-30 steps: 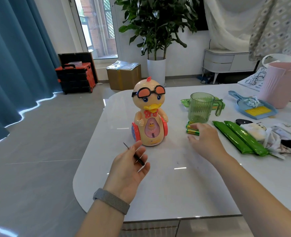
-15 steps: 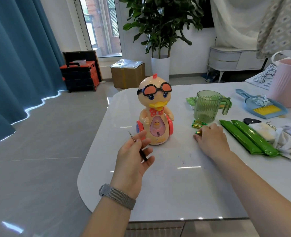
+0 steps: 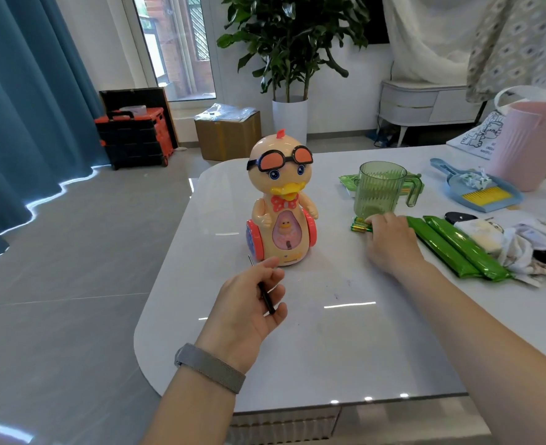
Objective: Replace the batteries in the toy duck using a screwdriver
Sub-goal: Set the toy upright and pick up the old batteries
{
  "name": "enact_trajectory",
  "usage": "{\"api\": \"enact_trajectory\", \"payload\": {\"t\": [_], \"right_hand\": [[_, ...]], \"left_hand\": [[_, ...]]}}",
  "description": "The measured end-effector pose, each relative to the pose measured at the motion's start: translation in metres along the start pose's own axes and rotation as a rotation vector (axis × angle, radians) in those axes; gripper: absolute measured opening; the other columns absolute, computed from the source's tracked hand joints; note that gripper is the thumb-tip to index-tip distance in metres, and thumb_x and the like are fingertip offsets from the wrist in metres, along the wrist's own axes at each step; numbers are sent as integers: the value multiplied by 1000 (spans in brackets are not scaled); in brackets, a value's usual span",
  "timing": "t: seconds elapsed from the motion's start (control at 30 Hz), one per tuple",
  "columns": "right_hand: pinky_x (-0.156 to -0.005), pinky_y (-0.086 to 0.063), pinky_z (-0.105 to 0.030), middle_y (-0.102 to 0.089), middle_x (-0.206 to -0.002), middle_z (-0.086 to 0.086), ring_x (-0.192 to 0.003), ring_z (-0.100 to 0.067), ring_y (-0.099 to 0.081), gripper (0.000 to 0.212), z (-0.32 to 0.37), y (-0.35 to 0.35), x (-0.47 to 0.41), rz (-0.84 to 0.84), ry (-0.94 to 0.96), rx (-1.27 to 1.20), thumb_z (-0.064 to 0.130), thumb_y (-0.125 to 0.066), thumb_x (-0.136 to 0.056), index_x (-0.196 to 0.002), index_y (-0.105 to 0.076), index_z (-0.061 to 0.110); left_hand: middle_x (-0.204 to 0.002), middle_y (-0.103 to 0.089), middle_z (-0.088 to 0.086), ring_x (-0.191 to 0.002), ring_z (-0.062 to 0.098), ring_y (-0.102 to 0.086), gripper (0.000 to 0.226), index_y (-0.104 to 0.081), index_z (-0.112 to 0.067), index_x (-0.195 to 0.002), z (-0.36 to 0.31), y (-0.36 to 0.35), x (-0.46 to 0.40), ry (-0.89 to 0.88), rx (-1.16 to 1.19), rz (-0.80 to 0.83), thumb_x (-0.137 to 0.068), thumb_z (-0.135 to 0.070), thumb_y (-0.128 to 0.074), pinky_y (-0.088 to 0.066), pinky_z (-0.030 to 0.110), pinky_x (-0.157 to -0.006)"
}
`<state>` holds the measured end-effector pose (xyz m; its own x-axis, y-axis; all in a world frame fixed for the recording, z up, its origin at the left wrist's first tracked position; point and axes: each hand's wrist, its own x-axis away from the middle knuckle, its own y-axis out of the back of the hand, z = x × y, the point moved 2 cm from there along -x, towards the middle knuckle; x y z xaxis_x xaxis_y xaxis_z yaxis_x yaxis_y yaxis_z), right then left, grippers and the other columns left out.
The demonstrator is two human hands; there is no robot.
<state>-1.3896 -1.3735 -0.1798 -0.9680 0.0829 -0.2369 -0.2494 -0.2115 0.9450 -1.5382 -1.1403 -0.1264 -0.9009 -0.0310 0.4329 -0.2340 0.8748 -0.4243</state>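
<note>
Batteries [image 3: 361,225] lay in a small green-and-gold bunch at the foot of the green cup [image 3: 379,188], and the right hand [image 3: 390,244] was down on them, fingers curled over the near ends; whether it had actually lifted one was hidden under the hand. Toy duck [image 3: 281,200] stood upright on the white worktop [image 3: 345,332], facing the camera, between the two hands and untouched by either. The left hand [image 3: 246,306] hovered just in front of its base, palm turned up, thumb and fingers loosely closed around a thin black screwdriver [image 3: 265,298], its metal tip poking out past the thumb toward the duck's wheel.

So, early days by the look of it! The duck had not been laid over, no battery cover showed from this side, and no loose screw or cover lay anywhere on the worktop. Tool in hand, fresh cells being gathered: that read as preparation only. Still to come, as far as could be judged: turning the duck to find the compartment, unscrewing it, swapping the cells, closing up.
</note>
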Motion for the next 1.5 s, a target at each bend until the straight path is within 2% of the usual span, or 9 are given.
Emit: {"api": "enact_trajectory", "payload": {"t": [0.13, 0.4, 0.53, 0.63, 0.77, 1.07, 1.33, 1.43, 1.5], "right_hand": [[-91, -37, -39, -50, -121, -14, -116, -33, -42, 36, -7, -2, -6, 57, -14, 58, 45, -46, -96, -114, -55, 16], [-73, -37, -39, -60, -102, -15, -94, -33, -50, 19, 1, 1, -10, -93, 135, -49, 24, -51, -97, -97, -52, 5], [-82, -37, -39, -55, -115, -15, -106, -33, -46, 26, 3, -5, -14, 37, 113, 52, 27, -47, -98, -108, -51, 3], [-76, -35, -35, -52, -116, -16, -107, -32, -44, 29, 7, -6, -15, 49, 121, 79, 28, -42, -100, -110, -48, 1], [-69, -35, -35, -52, -113, -16, -102, -31, -47, 15, 13, -4, -11, 26, 158, 184, 9, -41, -97, -110, -43, 2], [-70, -37, -35, -53, -120, -15, -114, -30, -46, 33, 33, 6, -8, 217, 108, 351, -3, -43, -88, -121, -44, 1], [-73, -34, -35, -51, -116, -21, -108, -37, -47, 19, 33, 5, 10, 218, -30, 65, 4, -41, -95, -114, -43, -1], [-70, -37, -35, -51, -99, -17, -90, -31, -50, 19, 27, 17, 13, 183, -169, -339, 13, -37, -100, -110, -45, -1], [-62, -44, -34, -49, -91, -12, -76, -24, -52, 18, 26, 26, 20, 206, -318, -825, 16, -35, -102, -102, -48, 4]], "left_hand": [[-63, -60, -4, -51, 8, -52, 17, -64, -13, -96, -2, -1, 1, 1, -6, 20, -94, -8, -48, -43, 23, -53], [-67, -58, -4, -52, 8, -51, 16, -63, -14, -95, -2, -3, 0, 2, -21, 29, -93, -9, -48, -42, 23, -54], [-66, -57, -3, -55, 10, -49, 15, -63, -14, -95, -2, -2, -1, -6, -17, 35, -93, -9, -48, -42, 24, -55], [-66, -57, -3, -56, 9, -49, 15, -63, -14, -95, -3, -2, 0, -6, -17, 42, -93, -9, -49, -42, 25, -57], [-64, -57, -3, -56, 10, -49, 15, -63, -14, -95, -3, -2, 0, -7, -15, 39, -93, -9, -49, -42, 25, -58], [-62, -58, -4, -56, 10, -48, 14, -61, -14, -94, -1, -3, 0, -5, -18, 29, -93, -10, -48, -41, 24, -57], [-62, -57, -2, -50, 9, -44, 15, -63, -12, -95, -2, -2, -6, 7, 28, 25, -94, -14, -48, -35, 18, -40], [-60, -55, -1, -49, 9, -40, 17, -63, -9, -96, -3, -4, -6, -9, 48, 33, -95, -13, -46, -30, 18, -39], [-59, -52, -1, -47, 9, -36, 20, -63, -8, -99, -3, -4, -5, -24, 53, 44, -96, -12, -44, -27, 17, -38]]}}
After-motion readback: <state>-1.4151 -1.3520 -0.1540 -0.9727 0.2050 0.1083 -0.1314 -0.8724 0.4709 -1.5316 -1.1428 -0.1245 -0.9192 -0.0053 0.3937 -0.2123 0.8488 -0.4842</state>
